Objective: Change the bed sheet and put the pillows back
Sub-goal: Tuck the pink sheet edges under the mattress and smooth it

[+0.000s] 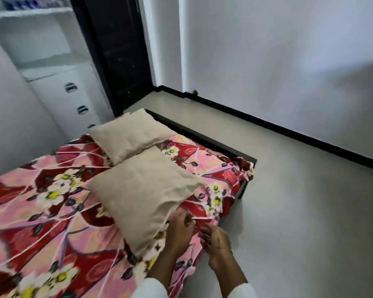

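Observation:
A red and pink floral bed sheet [52, 211] covers the low bed. Two beige pillows lie on it: the near pillow [144, 194] in the middle and the far pillow [129, 138] by the head end. My left hand [179, 231] rests on the sheet just beside the near pillow's lower corner, fingers bent. My right hand [215, 239] is at the bed's right edge, its fingers curled into the sheet's hem. Whether either hand truly pinches fabric is blurred.
The dark bed frame [202, 136] shows along the right side. Grey floor [289, 211] lies to the right, bounded by a white wall with black skirting [289, 130]. A white drawer unit [73, 100] and a dark doorway [121, 50] stand beyond the head end.

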